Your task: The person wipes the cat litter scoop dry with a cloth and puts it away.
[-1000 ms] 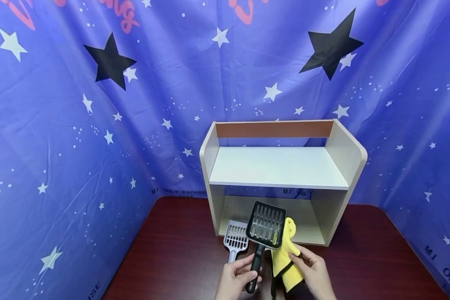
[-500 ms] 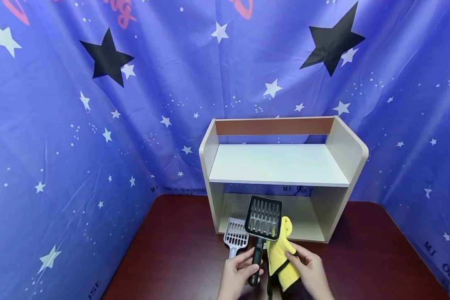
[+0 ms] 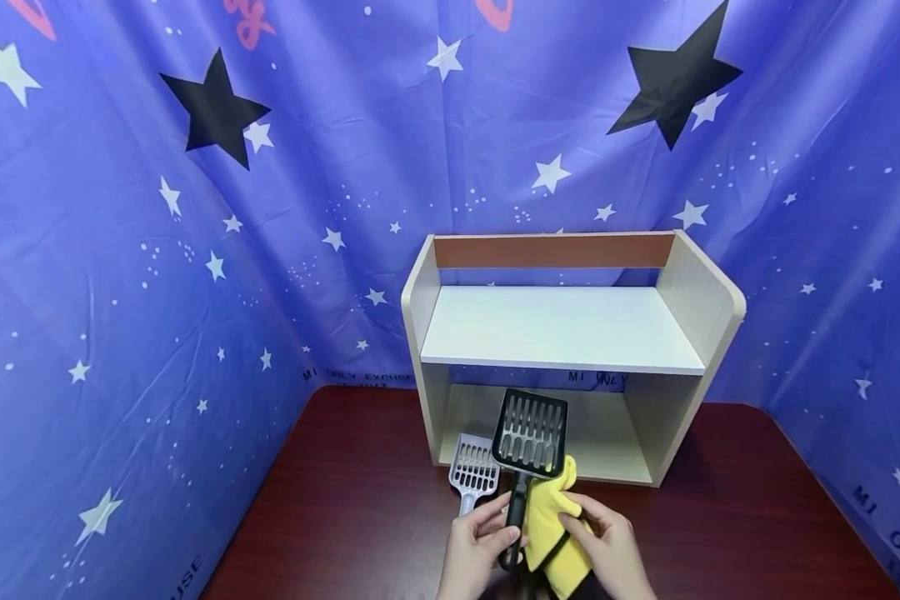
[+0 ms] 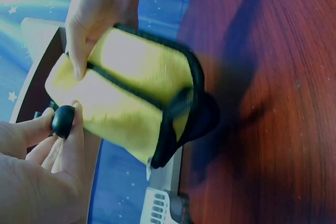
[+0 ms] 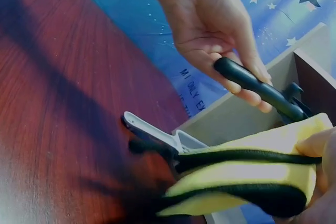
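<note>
My left hand (image 3: 476, 542) holds a black slotted litter scoop (image 3: 530, 433) by its handle, the blade raised and its slots facing me. In the right wrist view, my thumb and fingers pinch that black handle (image 5: 247, 80). My right hand (image 3: 607, 542) pinches a folded yellow cloth (image 3: 547, 517) with black edging between thumb and fingers. The cloth hangs just right of the scoop's handle, its top partly behind the blade. In the left wrist view, the cloth (image 4: 126, 82) hangs in loose folds above the table. A grey slotted scoop (image 3: 474, 467) lies at the left, its handle end hidden by my left hand.
A pale wooden two-level shelf (image 3: 562, 329) stands at the back of the dark red table (image 3: 330, 500). The grey scoop's head is by the shelf's lower front edge. A blue star-patterned curtain (image 3: 330, 167) surrounds the table on the back and sides.
My right hand has brought the yellow cloth left and a little lower, closer to the black scoop's handle. The black scoop has risen slightly. The grey scoop stays where it was.
</note>
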The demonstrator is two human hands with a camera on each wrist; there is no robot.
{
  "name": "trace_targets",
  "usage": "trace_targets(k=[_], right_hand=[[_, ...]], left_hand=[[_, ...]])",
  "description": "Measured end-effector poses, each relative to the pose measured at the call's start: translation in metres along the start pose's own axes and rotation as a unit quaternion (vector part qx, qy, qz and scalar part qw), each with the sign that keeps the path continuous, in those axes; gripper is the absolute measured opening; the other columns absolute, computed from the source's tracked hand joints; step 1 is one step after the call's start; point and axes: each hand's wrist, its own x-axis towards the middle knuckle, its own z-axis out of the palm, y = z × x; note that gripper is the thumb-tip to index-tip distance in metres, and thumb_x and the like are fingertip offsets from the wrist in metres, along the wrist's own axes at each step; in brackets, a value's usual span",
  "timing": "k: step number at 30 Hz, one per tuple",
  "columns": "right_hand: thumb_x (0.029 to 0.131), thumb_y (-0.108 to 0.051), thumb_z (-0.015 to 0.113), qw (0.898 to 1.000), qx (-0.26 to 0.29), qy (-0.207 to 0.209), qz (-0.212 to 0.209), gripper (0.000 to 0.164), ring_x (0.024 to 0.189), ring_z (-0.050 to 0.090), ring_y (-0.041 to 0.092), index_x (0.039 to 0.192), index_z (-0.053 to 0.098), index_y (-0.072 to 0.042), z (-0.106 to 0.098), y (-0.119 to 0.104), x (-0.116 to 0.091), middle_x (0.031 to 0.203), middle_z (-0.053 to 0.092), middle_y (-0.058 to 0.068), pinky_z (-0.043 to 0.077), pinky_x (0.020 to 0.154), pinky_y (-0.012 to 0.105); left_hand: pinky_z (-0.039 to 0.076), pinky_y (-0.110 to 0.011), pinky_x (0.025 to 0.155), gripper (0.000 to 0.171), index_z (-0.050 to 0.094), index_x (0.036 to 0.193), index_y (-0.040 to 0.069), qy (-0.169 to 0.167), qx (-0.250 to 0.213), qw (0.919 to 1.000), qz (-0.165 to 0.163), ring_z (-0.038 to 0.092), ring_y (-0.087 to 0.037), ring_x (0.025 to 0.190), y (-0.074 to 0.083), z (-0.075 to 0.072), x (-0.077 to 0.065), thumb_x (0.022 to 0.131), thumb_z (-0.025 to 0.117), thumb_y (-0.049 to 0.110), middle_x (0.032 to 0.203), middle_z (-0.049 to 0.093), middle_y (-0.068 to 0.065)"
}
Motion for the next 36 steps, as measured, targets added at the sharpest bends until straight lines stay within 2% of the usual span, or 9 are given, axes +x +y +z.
trace_targets(k=[4, 8, 11, 15, 19, 26, 30, 36], right_hand=[[0.085, 0.004, 0.071, 1.000, -0.005, 0.013, -0.022, 0.021, 0.076, 0.062, -0.007, 0.106, 0.070, 0.007, -0.014, 0.003, 0.003, 0.090, 0.069, -0.025, 0.054, 0.063, 0.014], [0.088, 0.002, 0.069, 1.000, -0.001, 0.029, 0.002, 0.024, 0.072, 0.062, -0.005, 0.110, 0.067, 0.012, -0.029, -0.001, 0.015, 0.085, 0.068, -0.025, 0.053, 0.060, 0.015], [0.090, -0.001, 0.068, 0.999, 0.004, 0.042, 0.024, 0.027, 0.069, 0.062, -0.004, 0.114, 0.066, 0.013, -0.037, -0.006, 0.026, 0.082, 0.067, -0.025, 0.053, 0.057, 0.017], [0.092, -0.003, 0.067, 0.998, 0.001, 0.052, 0.024, 0.028, 0.070, 0.062, -0.004, 0.116, 0.065, 0.011, -0.044, -0.010, 0.037, 0.083, 0.066, -0.026, 0.053, 0.057, 0.018], [0.092, -0.002, 0.068, 0.998, -0.006, 0.055, 0.015, 0.025, 0.068, 0.061, -0.003, 0.115, 0.066, 0.009, -0.046, -0.013, 0.038, 0.081, 0.066, -0.025, 0.052, 0.055, 0.018], [0.088, 0.003, 0.069, 0.999, -0.004, 0.036, -0.021, 0.024, 0.076, 0.062, -0.006, 0.111, 0.068, 0.010, -0.040, -0.010, 0.027, 0.088, 0.067, -0.027, 0.052, 0.060, 0.014], [0.086, 0.005, 0.071, 0.999, -0.010, 0.021, -0.045, 0.025, 0.082, 0.063, -0.008, 0.110, 0.069, 0.010, -0.037, -0.006, 0.022, 0.094, 0.067, -0.029, 0.052, 0.065, 0.011], [0.084, 0.005, 0.071, 0.995, -0.037, 0.007, -0.093, 0.022, 0.079, 0.062, -0.008, 0.105, 0.073, 0.002, -0.038, -0.005, 0.013, 0.095, 0.068, -0.028, 0.051, 0.063, 0.011]], left_hand=[[0.061, -0.024, 0.069, 0.052, 0.050, 0.139, -0.009, -0.011, 0.000, 0.9999, -0.004, 0.074, -0.010, 0.079, 0.001, -0.006, -0.004, 0.090, 0.065, -0.003, 0.118, 0.065, -0.036], [0.061, -0.023, 0.068, 0.052, 0.051, 0.138, -0.010, -0.024, 0.014, 0.9996, 0.001, 0.073, -0.008, 0.078, 0.003, -0.011, -0.008, 0.090, 0.065, -0.002, 0.116, 0.066, -0.036], [0.061, -0.023, 0.069, 0.053, 0.049, 0.138, -0.012, -0.050, 0.015, 0.9986, 0.003, 0.073, -0.007, 0.078, 0.001, -0.014, -0.012, 0.089, 0.065, -0.002, 0.116, 0.063, -0.041], [0.060, -0.021, 0.071, 0.054, 0.045, 0.140, -0.014, -0.094, 0.002, 0.9956, -0.003, 0.074, -0.007, 0.079, -0.003, -0.016, -0.018, 0.090, 0.064, -0.004, 0.119, 0.056, -0.048], [0.060, -0.021, 0.071, 0.054, 0.044, 0.139, -0.015, -0.113, 0.001, 0.9936, 0.000, 0.074, -0.007, 0.081, -0.005, -0.015, -0.020, 0.091, 0.064, -0.002, 0.118, 0.057, -0.046], [0.061, -0.026, 0.073, 0.055, 0.048, 0.139, -0.012, -0.083, -0.004, 0.9966, -0.005, 0.075, -0.010, 0.078, -0.004, -0.010, -0.017, 0.089, 0.068, 0.000, 0.115, 0.062, -0.042], [0.061, -0.024, 0.070, 0.053, 0.050, 0.138, -0.012, -0.066, 0.003, 0.9978, 0.004, 0.074, -0.008, 0.075, -0.001, -0.008, -0.014, 0.089, 0.067, -0.001, 0.113, 0.062, -0.043], [0.061, -0.022, 0.067, 0.051, 0.051, 0.138, -0.010, -0.053, 0.006, 0.9986, 0.000, 0.074, -0.008, 0.076, 0.004, -0.005, -0.010, 0.090, 0.066, -0.001, 0.116, 0.062, -0.043]])
